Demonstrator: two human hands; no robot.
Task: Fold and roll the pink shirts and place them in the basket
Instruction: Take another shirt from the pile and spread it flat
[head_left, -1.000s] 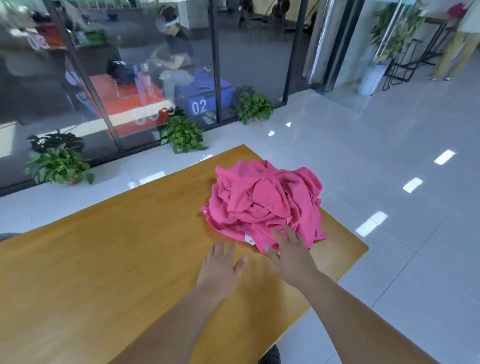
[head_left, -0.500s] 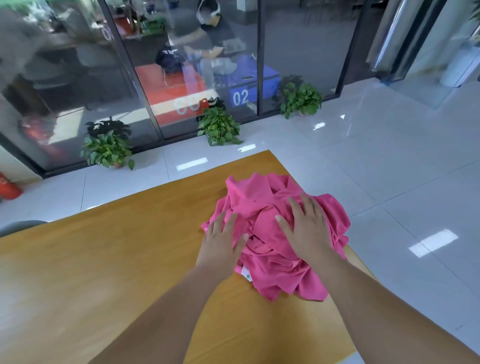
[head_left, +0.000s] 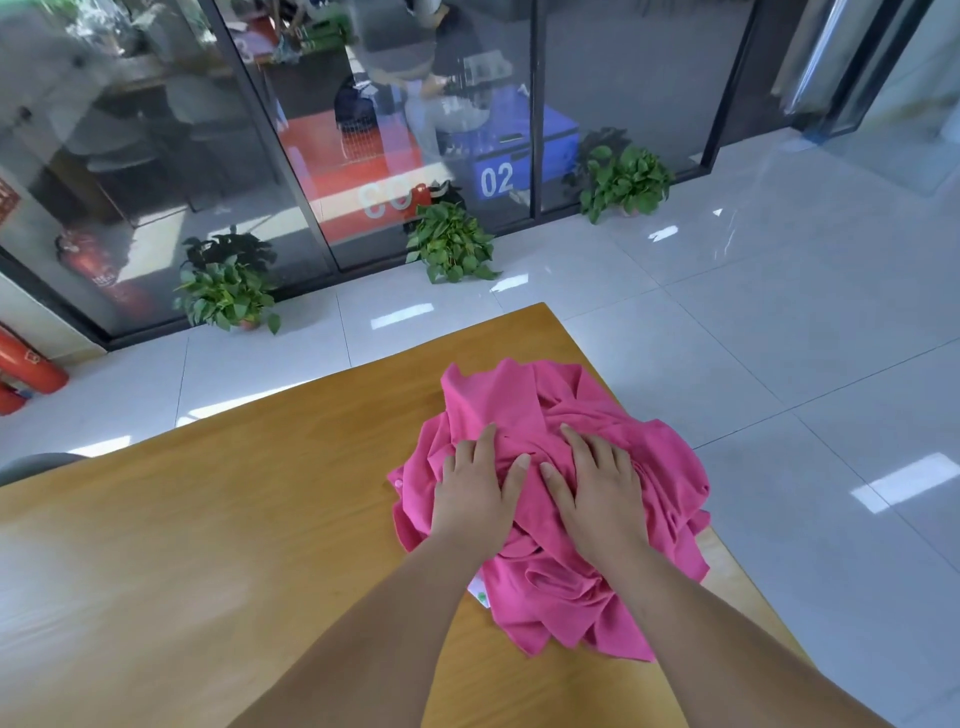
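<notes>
At the far left a red fire extinguisher stands by a glass wall, with leafy potted plants along its foot. Nearer, a wooden table fills the lower left and centre. On its right end lies a crumpled, unfolded heap of pink shirts, with a small white tag peeking out at its near left side. The left hand lies flat on the heap's left part, fingers straight, grasping nothing and only pressing the cloth. Just beside it, the right hand rests on the heap's middle the same way: palm down, fingers spread, released. Pale tiled floor stretches away to the right.
</notes>
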